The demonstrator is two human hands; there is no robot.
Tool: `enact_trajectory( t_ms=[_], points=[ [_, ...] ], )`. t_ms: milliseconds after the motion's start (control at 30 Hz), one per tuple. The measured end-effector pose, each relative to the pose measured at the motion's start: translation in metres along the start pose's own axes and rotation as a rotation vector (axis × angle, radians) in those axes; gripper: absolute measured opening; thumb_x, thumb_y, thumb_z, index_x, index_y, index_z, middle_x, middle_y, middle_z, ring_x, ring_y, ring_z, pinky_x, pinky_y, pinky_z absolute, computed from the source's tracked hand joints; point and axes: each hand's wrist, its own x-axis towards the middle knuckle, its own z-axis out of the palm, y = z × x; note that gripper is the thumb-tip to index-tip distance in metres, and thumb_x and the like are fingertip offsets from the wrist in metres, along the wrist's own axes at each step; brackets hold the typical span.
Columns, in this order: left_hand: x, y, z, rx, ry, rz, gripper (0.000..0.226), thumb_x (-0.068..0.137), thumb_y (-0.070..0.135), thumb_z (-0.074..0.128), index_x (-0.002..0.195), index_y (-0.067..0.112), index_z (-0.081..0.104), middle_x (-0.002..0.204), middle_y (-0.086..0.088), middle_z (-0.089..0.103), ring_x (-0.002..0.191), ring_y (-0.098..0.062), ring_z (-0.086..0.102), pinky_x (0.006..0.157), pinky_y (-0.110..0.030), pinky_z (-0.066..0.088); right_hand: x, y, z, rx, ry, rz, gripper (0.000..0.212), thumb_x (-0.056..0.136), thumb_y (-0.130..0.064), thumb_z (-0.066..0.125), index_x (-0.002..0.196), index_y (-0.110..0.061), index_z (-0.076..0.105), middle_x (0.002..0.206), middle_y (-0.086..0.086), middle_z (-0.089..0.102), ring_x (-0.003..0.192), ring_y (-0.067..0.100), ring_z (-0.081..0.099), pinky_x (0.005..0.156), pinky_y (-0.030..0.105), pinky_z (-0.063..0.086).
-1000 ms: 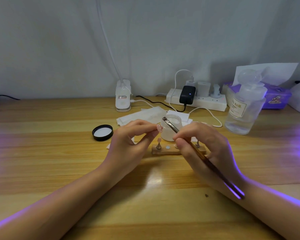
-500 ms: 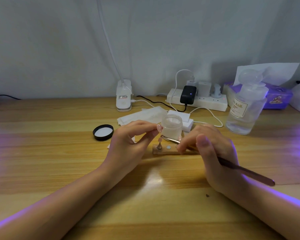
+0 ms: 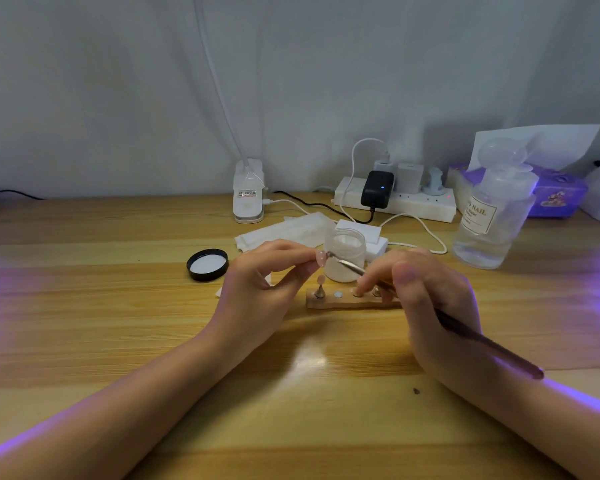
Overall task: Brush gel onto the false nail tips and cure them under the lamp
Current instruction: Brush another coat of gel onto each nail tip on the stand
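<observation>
- Both hands work just above the wooden desk [image 3: 118, 306], near its middle.
- Left hand [image 3: 260, 289] has its fingers curled, with thumb and forefinger pinching a small pink false nail tip [image 3: 320, 258] at its 3 o'clock side, held up off the desk.
- Right hand [image 3: 430, 306] grips a thin brush [image 3: 478, 341] like a pen; the handle runs out toward 4 o'clock past the wrist, and the metal end [image 3: 343, 263] points toward 10 o'clock, its tip at the pinched nail tip. Whether it touches the nail is too fine to tell.
- One right fingertip [image 3: 359, 289] reaches down to the wooden nail stand [image 3: 347, 301], which lies on the desk between the two hands.
- On the stand's left end a second pink nail tip [image 3: 321, 280] sits upright on a small cone holder; further pegs follow to its 3 o'clock.
- Directly at 12 o'clock from the stand is an open frosted gel jar [image 3: 345, 252], partly behind the brush.
- Its black lid [image 3: 207, 264] lies upturned at 9 o'clock from the jar, well apart.
- White wipes [image 3: 284, 230] lie at 11 o'clock from the jar.
- Farther back stand a white clip lamp base [image 3: 248, 192], a power strip [image 3: 395, 202], a clear pump bottle [image 3: 492, 216] and a purple tissue box [image 3: 561, 195].
- Violet light falls on both desk edges and forearms.
</observation>
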Motion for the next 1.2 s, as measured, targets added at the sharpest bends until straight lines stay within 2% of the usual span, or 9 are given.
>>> enact_trajectory(
  t_ms=[100,233,367,567,667,800,900,1000,1200],
  points=[
    [0.000,-0.001,0.000,0.006,0.000,0.017,0.024,0.079,0.010,0.061,0.101,0.018,0.065,0.087,0.009,0.067,0.081,-0.005,0.063,0.073,-0.019,0.050,0.003,-0.002,0.001,-0.040,-0.022,0.007,0.040,0.096,-0.043,0.028,0.084,-0.023,0.060,0.078,-0.023,0.055,0.072,-0.002,0.052,0.067,0.025,0.041],
    [-0.002,-0.003,0.000,0.025,0.005,0.020,0.029,0.079,0.001,0.064,0.103,0.016,0.064,0.087,0.008,0.066,0.082,-0.006,0.062,0.074,-0.023,0.050,0.000,0.000,0.002,-0.100,-0.057,-0.040,0.052,0.097,-0.039,0.029,0.075,-0.012,0.067,0.075,-0.015,0.060,0.074,-0.001,0.054,0.074,0.027,0.041],
    [-0.001,-0.003,0.000,0.021,0.012,0.009,0.026,0.079,0.008,0.062,0.103,0.017,0.064,0.087,0.009,0.066,0.081,-0.007,0.062,0.073,-0.026,0.051,-0.002,0.002,0.000,-0.036,-0.009,-0.050,0.061,0.099,-0.041,0.026,0.063,-0.009,0.064,0.063,-0.007,0.061,0.065,0.004,0.054,0.073,0.031,0.040],
    [0.000,-0.001,0.000,0.028,-0.009,0.016,0.026,0.080,0.004,0.063,0.102,0.017,0.064,0.087,0.006,0.067,0.082,-0.007,0.063,0.073,-0.028,0.051,0.002,-0.002,0.003,-0.127,-0.033,-0.017,0.032,0.090,-0.024,0.039,0.079,-0.011,0.066,0.072,-0.004,0.062,0.066,0.015,0.057,0.066,0.037,0.045],
    [-0.001,-0.001,0.000,0.032,-0.009,0.004,0.027,0.080,0.001,0.063,0.101,0.019,0.065,0.087,0.005,0.067,0.082,-0.009,0.063,0.073,-0.032,0.051,0.001,-0.002,0.002,-0.145,-0.055,-0.018,0.036,0.090,-0.026,0.038,0.075,-0.012,0.067,0.070,-0.005,0.063,0.067,0.010,0.055,0.072,0.030,0.041],
    [-0.001,0.001,0.000,0.023,0.005,-0.014,0.025,0.080,0.006,0.062,0.099,0.022,0.065,0.087,0.004,0.068,0.081,-0.012,0.063,0.073,-0.033,0.051,-0.001,-0.001,-0.001,-0.093,-0.025,-0.072,0.055,0.098,-0.035,0.030,0.064,-0.009,0.065,0.062,-0.001,0.062,0.064,0.008,0.054,0.072,0.029,0.039],
    [-0.001,0.003,0.000,0.011,-0.001,-0.040,0.026,0.080,0.003,0.064,0.097,0.022,0.066,0.085,0.003,0.068,0.080,-0.012,0.063,0.073,-0.032,0.050,0.000,-0.001,0.000,-0.087,0.007,-0.067,0.039,0.091,-0.022,0.037,0.068,-0.007,0.064,0.065,0.001,0.062,0.064,0.014,0.055,0.067,0.037,0.043],
    [-0.001,0.005,-0.001,0.011,-0.011,-0.056,0.021,0.080,0.006,0.064,0.095,0.021,0.068,0.084,0.002,0.068,0.080,-0.011,0.062,0.073,-0.030,0.049,0.003,-0.002,0.002,-0.118,-0.040,-0.054,0.027,0.087,-0.021,0.043,0.077,-0.007,0.064,0.071,-0.004,0.059,0.063,0.016,0.054,0.063,0.037,0.044],
    [-0.001,0.009,-0.001,-0.001,-0.013,-0.089,0.021,0.080,0.006,0.064,0.095,0.019,0.068,0.084,-0.001,0.068,0.081,-0.014,0.062,0.073,-0.030,0.049,0.000,0.001,0.001,-0.093,-0.013,-0.078,0.042,0.089,-0.018,0.034,0.059,-0.010,0.062,0.056,-0.004,0.057,0.059,0.006,0.050,0.069,0.035,0.038]
  ],
)
